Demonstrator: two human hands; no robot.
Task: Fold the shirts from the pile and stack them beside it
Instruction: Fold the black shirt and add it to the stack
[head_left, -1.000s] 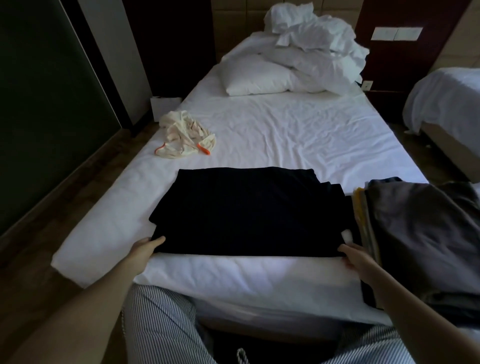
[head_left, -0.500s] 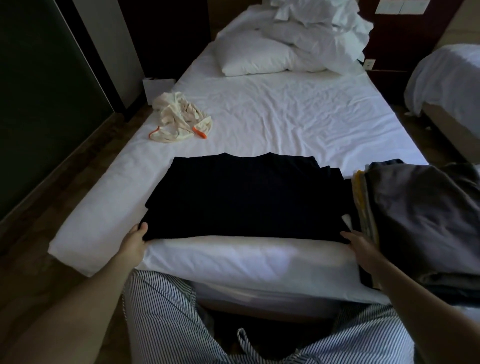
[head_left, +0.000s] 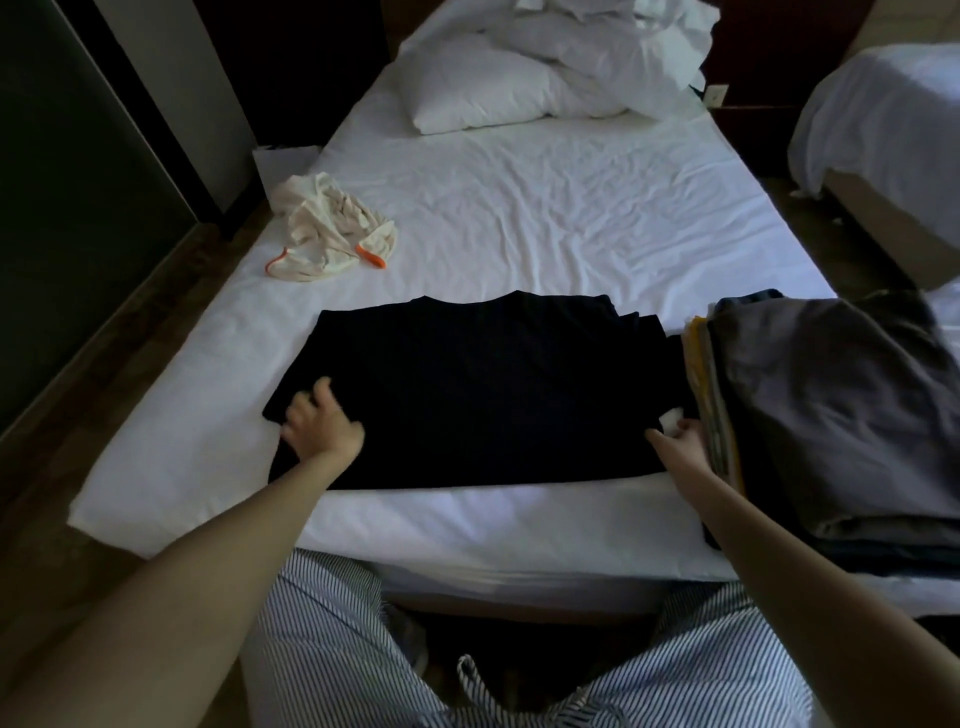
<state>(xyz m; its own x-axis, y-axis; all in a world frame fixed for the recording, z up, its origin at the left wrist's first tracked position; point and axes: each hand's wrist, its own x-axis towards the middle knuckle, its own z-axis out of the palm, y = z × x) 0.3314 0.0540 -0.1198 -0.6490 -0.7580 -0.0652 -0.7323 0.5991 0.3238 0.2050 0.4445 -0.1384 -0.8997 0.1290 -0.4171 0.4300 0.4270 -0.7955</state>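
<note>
Head view, your black shirt (head_left: 493, 395) lay flat along the bed's (head_left: 519, 223) near edge, your left hand (head_left: 319, 426) curled on its left edge, your right hand (head_left: 680, 441) at its right corner, grip unclear, squeezed against the folded stack (head_left: 831, 395), open sheet beyond.

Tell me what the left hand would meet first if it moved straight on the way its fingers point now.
The left hand rests on the black shirt: more of that cloth comes first; beyond it bare sheet, then probably the cream garment, though depth is unclear.
</note>
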